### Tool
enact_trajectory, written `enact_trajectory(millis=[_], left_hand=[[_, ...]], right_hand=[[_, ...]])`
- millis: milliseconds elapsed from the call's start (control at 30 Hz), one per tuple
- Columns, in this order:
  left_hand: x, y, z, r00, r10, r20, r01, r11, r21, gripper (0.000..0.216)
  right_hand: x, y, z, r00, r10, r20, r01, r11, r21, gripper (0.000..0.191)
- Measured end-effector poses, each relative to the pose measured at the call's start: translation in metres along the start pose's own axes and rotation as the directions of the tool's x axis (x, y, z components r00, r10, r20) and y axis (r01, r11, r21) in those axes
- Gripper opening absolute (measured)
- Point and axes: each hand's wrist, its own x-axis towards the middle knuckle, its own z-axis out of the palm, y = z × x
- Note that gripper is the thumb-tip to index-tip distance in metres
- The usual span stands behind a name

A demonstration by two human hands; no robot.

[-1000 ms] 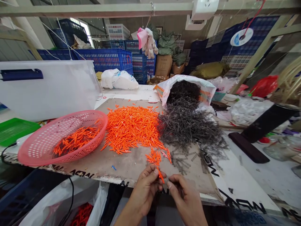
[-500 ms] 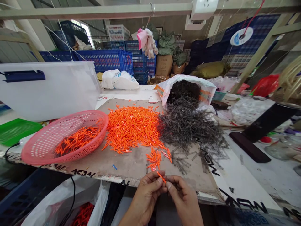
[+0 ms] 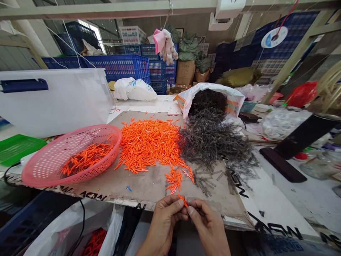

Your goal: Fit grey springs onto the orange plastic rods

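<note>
My left hand (image 3: 165, 219) and my right hand (image 3: 207, 223) meet at the table's near edge, both pinched on one small orange plastic piece (image 3: 182, 200) held between their fingertips. Just beyond them lies a little cluster of orange pieces (image 3: 173, 179). A large heap of the same orange pieces (image 3: 149, 142) covers the middle of the brown board (image 3: 144, 186). To its right spreads a heap of dark metal springs (image 3: 213, 142), spilling from a white bag (image 3: 213, 97). A pink basket (image 3: 71, 156) at the left holds several orange pieces.
A translucent white bin (image 3: 53, 99) stands at the back left, a green tray (image 3: 16, 147) beside it. A black stand (image 3: 295, 149) and clear bags lie to the right. Blue crates (image 3: 125, 67) are stacked behind. A white bag (image 3: 61, 234) hangs below the table edge.
Both hands have drawn together and a little lower toward the table edge. The orange piece between them has turned from upright to a slant.
</note>
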Motion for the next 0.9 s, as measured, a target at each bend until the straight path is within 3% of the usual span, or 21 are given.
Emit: enact_trajectory(millis=[167,567,900], left_hand=[[0.0008,0.002,-0.0022,0.999,0.031,-0.032,-0.03,0.998,0.05,0.023],[-0.0015,0.0022,-0.0036,0.988,0.152,0.0,-0.149,0.965,0.216,0.022],[-0.0016,0.003,-0.008,0.986,0.165,0.034,-0.168,0.938,0.304,0.02]], right_hand=[[-0.0002,0.0046,-0.001,1.0,0.023,0.002,-0.023,0.999,-0.046,0.031],[-0.0022,0.0077,0.0029,0.994,-0.111,-0.002,0.109,0.979,-0.172,0.03],[-0.002,0.0068,0.0017,0.997,-0.055,0.063,0.063,0.991,-0.121,0.026]])
